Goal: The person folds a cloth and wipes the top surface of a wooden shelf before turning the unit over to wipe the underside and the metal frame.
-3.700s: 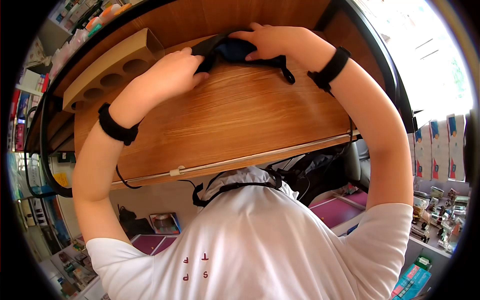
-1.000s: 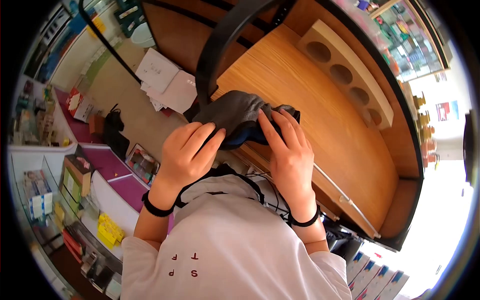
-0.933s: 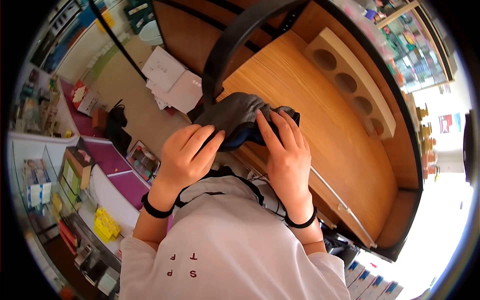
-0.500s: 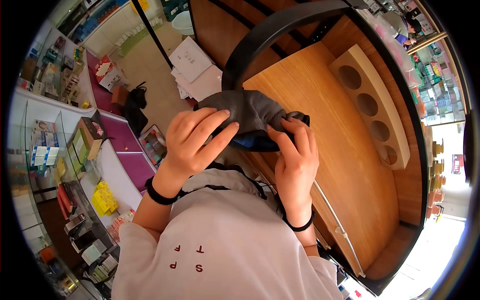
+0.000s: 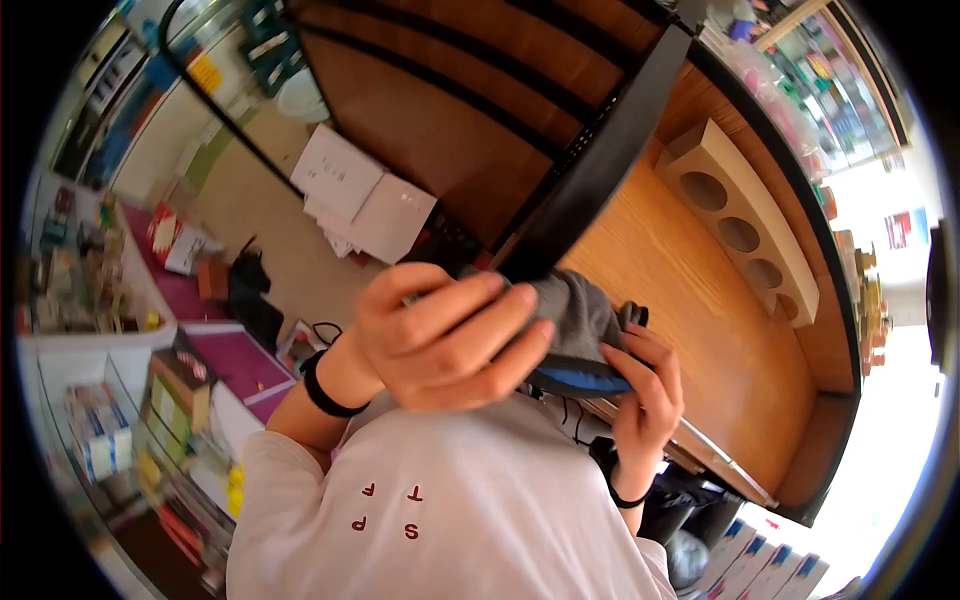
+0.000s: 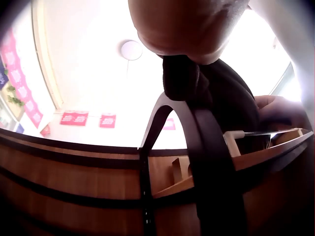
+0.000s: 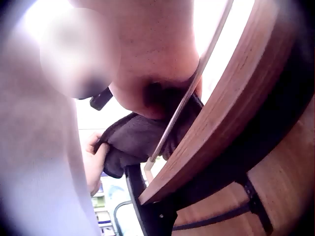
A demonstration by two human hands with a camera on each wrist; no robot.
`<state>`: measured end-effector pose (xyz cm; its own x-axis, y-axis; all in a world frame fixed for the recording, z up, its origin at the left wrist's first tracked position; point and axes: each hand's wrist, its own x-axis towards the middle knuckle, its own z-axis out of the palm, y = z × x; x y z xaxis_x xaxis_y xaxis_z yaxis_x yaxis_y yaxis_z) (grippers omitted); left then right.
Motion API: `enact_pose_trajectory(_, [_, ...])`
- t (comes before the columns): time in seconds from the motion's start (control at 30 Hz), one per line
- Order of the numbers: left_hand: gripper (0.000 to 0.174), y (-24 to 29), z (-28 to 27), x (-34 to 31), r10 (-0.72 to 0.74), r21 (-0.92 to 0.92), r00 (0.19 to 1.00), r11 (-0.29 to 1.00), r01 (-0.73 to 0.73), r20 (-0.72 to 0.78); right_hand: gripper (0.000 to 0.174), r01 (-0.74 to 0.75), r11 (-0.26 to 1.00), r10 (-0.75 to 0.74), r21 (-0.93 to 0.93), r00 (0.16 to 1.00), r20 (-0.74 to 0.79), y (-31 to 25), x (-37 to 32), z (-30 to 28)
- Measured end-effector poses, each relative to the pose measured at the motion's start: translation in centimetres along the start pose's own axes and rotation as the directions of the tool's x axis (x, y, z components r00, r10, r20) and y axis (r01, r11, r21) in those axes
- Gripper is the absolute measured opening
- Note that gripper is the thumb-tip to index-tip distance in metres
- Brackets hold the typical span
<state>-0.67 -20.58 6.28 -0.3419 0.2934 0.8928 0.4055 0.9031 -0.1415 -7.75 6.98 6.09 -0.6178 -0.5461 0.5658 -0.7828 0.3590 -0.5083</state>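
A soft grey-and-black cloth piece [image 5: 572, 318] with a blue underside is held between both hands in front of the chest. My left hand [image 5: 440, 345] grips its left end, fingers bent over it and covering that part. My right hand [image 5: 648, 395] pinches the right end, where a small black tab or loop sticks up. Seen from below in the left wrist view, the dark cloth [image 6: 226, 93] spans from one hand to the other. The right wrist view shows the cloth [image 7: 133, 137] stretched beside the shelf edge, with left fingers at its far end.
A curved black frame bar [image 5: 610, 160] rises just beyond the cloth. The wooden shelf [image 5: 690, 330] lies to the right, carrying a cardboard holder [image 5: 720, 175] with round holes. White sheets [image 5: 380, 215] lie on the floor at left; display counters [image 5: 110, 400] stand farther left.
Earlier the cloth lay at the back of the shelf under both hands; now it is held up near the body past the shelf's end. Lately the hands moved rightward, the left rising nearer the camera.
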Motion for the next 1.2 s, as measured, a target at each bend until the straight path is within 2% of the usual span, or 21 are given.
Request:
enact_pose_trajectory(0.07, [0.026,-3.1,0.9,0.7,0.097,-0.083,0.994,0.991,-0.102,-0.059,0.042,-0.097,0.995,0.095,-0.014,0.991,-0.098,-1.8,0.5,0.9])
enact_pose_trajectory(0.13, [0.025,-5.8,1.4,1.5,0.141,-0.159,0.978,0.973,-0.166,-0.154,0.04,-0.149,0.986,0.126,-0.071,0.958,-0.256,-4.7,1.8,2.3])
enact_pose_trajectory(0.17, [0.023,-7.4,1.3,1.9,0.156,-0.204,0.971,0.96,-0.193,-0.184,0.033,-0.203,0.97,0.142,-0.138,0.923,-0.358,-5.9,2.0,3.3])
enact_pose_trajectory(0.2, [0.023,-8.7,1.5,2.3,0.154,-0.244,0.97,0.949,-0.198,-0.189,0.026,-0.185,0.965,0.085,-0.184,0.891,-0.446,-7.0,2.6,4.3])
enact_pose_trajectory(0.27, [0.022,-10.8,2.6,3.3,0.08,-0.252,0.927,0.951,-0.182,-0.366,0.021,-0.22,0.931,0.007,-0.29,0.807,-0.591,-8.6,3.8,6.8])
enact_pose_trajectory(0.3, [0.024,-11.7,3.2,3.4,0.019,-0.31,0.93,0.94,-0.141,-0.367,0.02,-0.214,0.932,-0.013,-0.291,0.784,-0.621,-9.3,4.8,8.1])
enact_pose_trajectory(0.33, [0.026,-13.4,3.9,3.1,0.003,-0.396,0.942,0.907,-0.144,-0.335,0.026,-0.252,0.934,0.035,-0.254,0.771,-0.636,-10.1,5.3,9.4])
enact_pose_trajectory(0.4, [0.03,-15.6,4.3,2.4,-0.049,-0.541,0.995,0.841,-0.008,-0.092,0.039,-0.356,0.898,0.167,-0.258,0.819,-0.549,-11.2,5.4,11.3])
enact_pose_trajectory(0.43, [0.033,-16.4,5.2,1.5,-0.062,-0.581,0.997,0.814,0.019,-0.055,0.052,-0.412,0.858,0.219,-0.306,0.833,-0.507,-11.9,5.7,12.3])
enact_pose_trajectory(0.53, [0.043,-17.5,6.8,-1.6,-0.033,-0.66,0.999,0.749,0.053,0.043,0.058,-0.516,0.805,0.291,-0.293,0.774,-0.563,-12.2,5.5,13.8])
enact_pose_trajectory(0.6, [0.047,-17.4,7.1,-2.9,0.034,-0.695,0.983,0.712,0.102,0.179,0.058,-0.551,0.782,0.33,-0.29,0.762,-0.556,-12.7,5.5,13.8])
enact_pose_trajectory(0.67, [0.05,-17.1,7.5,-3.4,0.057,-0.744,0.979,0.659,0.11,0.195,0.06,-0.537,0.793,0.329,-0.286,0.774,-0.541,-12.7,6.1,13.8])
enact_pose_trajectory(0.73, [0.051,-16.3,7.7,-3.2,0.013,-0.794,0.977,0.586,0.165,0.213,0.062,-0.516,0.805,0.31,-0.292,0.786,-0.535,-12.4,7.0,13.6])
enact_pose_trajectory(0.77, [0.058,-15.9,8.0,-3.1,0.008,-0.82,0.976,0.544,0.18,0.219,0.062,-0.523,0.797,0.318,-0.3,0.788,-0.527,-12.5,7.6,13.4])
enact_pose_trajectory(0.8, [0.058,-15.5,8.0,-2.7,0.009,-0.82,0.976,0.544,0.177,0.216,0.062,-0.531,0.79,0.327,-0.307,0.788,-0.521,-12.5,8.1,13.2])
enact_pose_trajectory(0.87, [0.067,-14.6,7.8,-1.9,0.012,-0.869,0.955,0.417,0.266,0.298,0.063,-0.536,0.777,0.326,-0.33,0.792,-0.516,-12.7,9.1,13.1])
enact_pose_trajectory(0.9, [0.073,-14.4,8.1,-2.0,0.059,-0.879,0.949,0.4,0.261,0.309,0.063,-0.542,0.763,0.33,-0.352,0.795,-0.508,-12.7,9.4,13.1])
enact_pose_trajectory(1.03, [0.071,-12.6,9.2,-1.9,0.053,-0.892,0.943,0.345,0.29,0.327,0.064,-0.54,0.777,0.346,-0.323,0.795,-0.498,-12.8,9.5,13.0])
enact_pose_trajectory(1.1, [0.065,-11.9,9.6,-1.8,-0.01,-0.893,0.949,0.334,0.3,0.315,0.064,-0.524,0.785,0.33,-0.33,0.805,-0.493,-12.3,9.0,12.8])
enact_pose_trajectory(1.2, [0.067,-11.1,10.5,-1.5,-0.036,-0.907,0.954,0.302,0.294,0.297,0.065,-0.518,0.792,0.328,-0.322,0.807,-0.492,-12.2,8.8,12.8])
